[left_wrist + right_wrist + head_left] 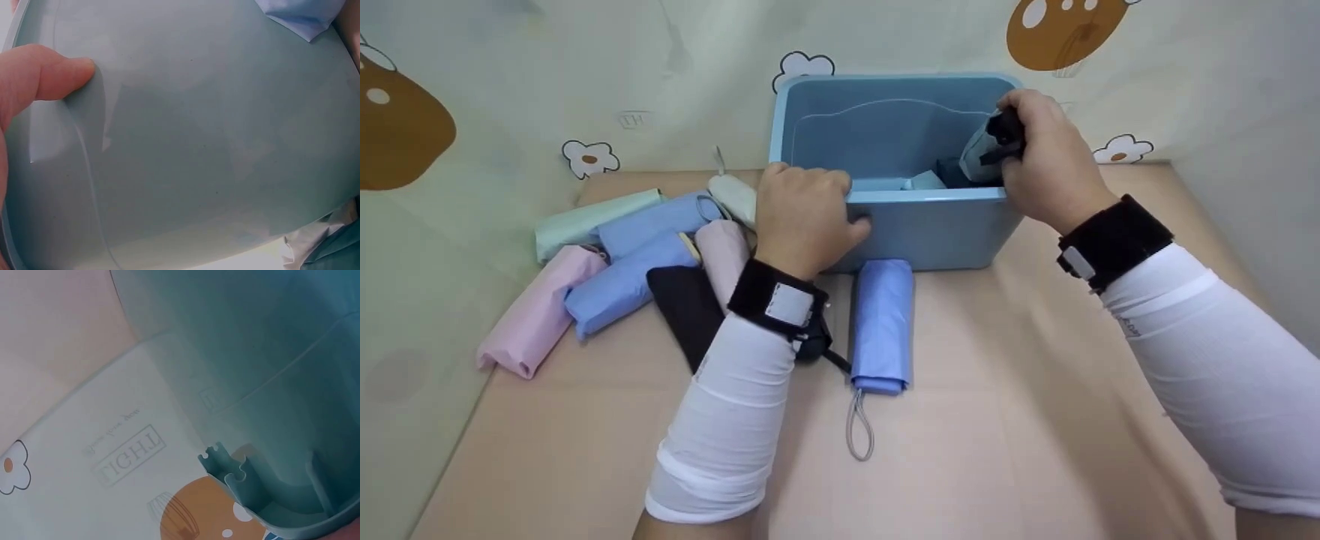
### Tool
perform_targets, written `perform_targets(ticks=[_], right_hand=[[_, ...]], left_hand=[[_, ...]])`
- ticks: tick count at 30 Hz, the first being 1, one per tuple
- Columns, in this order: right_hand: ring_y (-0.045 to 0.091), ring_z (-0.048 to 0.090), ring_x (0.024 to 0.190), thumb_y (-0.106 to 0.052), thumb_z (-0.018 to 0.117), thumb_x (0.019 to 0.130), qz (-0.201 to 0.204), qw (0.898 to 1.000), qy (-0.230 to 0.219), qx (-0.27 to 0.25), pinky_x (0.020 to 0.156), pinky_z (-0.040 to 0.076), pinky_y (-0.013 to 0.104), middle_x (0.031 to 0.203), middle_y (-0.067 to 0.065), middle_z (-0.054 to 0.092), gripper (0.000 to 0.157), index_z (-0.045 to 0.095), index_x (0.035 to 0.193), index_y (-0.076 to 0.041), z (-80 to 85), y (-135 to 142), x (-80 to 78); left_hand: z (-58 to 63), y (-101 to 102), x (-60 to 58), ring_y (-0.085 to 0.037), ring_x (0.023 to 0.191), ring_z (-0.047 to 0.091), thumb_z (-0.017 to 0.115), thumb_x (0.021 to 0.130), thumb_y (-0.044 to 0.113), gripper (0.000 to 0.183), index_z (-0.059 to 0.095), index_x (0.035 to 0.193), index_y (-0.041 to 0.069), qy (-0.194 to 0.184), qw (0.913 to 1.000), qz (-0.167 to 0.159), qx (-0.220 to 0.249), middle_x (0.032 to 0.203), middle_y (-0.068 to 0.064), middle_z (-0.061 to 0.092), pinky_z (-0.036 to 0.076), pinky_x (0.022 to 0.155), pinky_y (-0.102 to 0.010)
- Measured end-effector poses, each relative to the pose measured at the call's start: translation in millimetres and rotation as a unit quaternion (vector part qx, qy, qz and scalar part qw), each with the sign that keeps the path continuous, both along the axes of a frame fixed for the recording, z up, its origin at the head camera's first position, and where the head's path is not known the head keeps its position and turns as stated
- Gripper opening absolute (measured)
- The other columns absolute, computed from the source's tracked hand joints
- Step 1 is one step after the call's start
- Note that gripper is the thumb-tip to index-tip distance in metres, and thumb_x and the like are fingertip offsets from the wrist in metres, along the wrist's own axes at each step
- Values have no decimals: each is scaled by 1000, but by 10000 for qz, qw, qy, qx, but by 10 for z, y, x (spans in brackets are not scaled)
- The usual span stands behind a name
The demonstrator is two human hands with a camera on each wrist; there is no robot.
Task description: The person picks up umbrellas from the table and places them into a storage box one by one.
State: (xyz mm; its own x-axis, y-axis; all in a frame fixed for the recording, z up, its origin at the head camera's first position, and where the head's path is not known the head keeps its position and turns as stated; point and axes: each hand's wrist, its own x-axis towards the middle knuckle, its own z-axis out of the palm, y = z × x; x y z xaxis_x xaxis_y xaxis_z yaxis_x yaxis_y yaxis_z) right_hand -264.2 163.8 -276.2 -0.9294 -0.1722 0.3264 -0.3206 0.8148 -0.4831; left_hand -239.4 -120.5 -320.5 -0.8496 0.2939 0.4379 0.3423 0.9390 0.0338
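Observation:
A blue plastic bin (926, 229) stands at the back of the table. My left hand (804, 214) grips its front rim near the left corner, fingers over the edge and thumb against the outer wall, as the left wrist view also shows. At the bin's right end my right hand (1054, 161) holds a folded umbrella (979, 154) by its black end, the grey-teal body hanging inside the bin. Dark and light-blue items (926, 181) lie on the bin floor below it. A blue folded umbrella (883, 322) with a grey wrist loop lies before the bin.
Left of the bin lies a pile of folded umbrellas: pink (544, 311), mint (592, 221), blue (630, 281), pale pink (722, 255), black (684, 307) and others. A black item (812, 346) is partly hidden by my left wrist. Patterned cloth (697, 82) hangs behind.

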Motion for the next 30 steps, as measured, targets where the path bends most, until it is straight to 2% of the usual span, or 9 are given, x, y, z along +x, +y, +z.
perform_targets(ticks=[11, 18, 24, 27, 30], right_hand=[[37, 54, 121, 3, 48, 97, -393, 9978, -478, 220, 111, 45, 55, 139, 23, 55, 47, 48, 143, 0, 53, -95, -1], [37, 54, 120, 4, 49, 92, -529, 9974, -477, 111, 109, 45, 53, 137, 23, 55, 45, 49, 138, 3, 60, -83, 5], [38, 56, 115, 2, 53, 94, -648, 9945, -783, 256, 104, 49, 55, 133, 25, 57, 40, 47, 133, 6, 84, -102, -8], [37, 55, 110, -2, 53, 98, -754, 9931, -817, 376, 95, 50, 51, 124, 24, 56, 25, 53, 121, 8, 86, -115, -13], [37, 51, 105, -4, 50, 100, -807, 9920, -804, 543, 87, 45, 47, 116, 23, 52, 15, 56, 107, 8, 91, -128, -18]], left_hand=[[8, 1, 5, -31, 70, 65, 74, 83, 52, 44, 54, 70, 15, -56, 10000, 29, 2, 68, -4, 65, 48, 80, -47], [8, 10, -3, -30, 69, 64, 73, 83, 50, 42, 54, 69, 16, -53, 10000, 2, 37, 68, -3, 64, 48, 81, -47], [-13, 3, -2, -31, 69, 66, 75, 80, 49, 42, 54, 67, 15, 58, 9999, -50, 123, 66, -4, 64, 48, 78, -48], [-10, 6, -3, -31, 70, 67, 75, 80, 49, 41, 55, 68, 15, 36, 9999, -63, 138, 68, -4, 66, 48, 78, -48], [2, 9, -4, -30, 71, 67, 75, 82, 51, 42, 56, 70, 15, -24, 9999, -33, 103, 69, -3, 66, 47, 80, -48]])
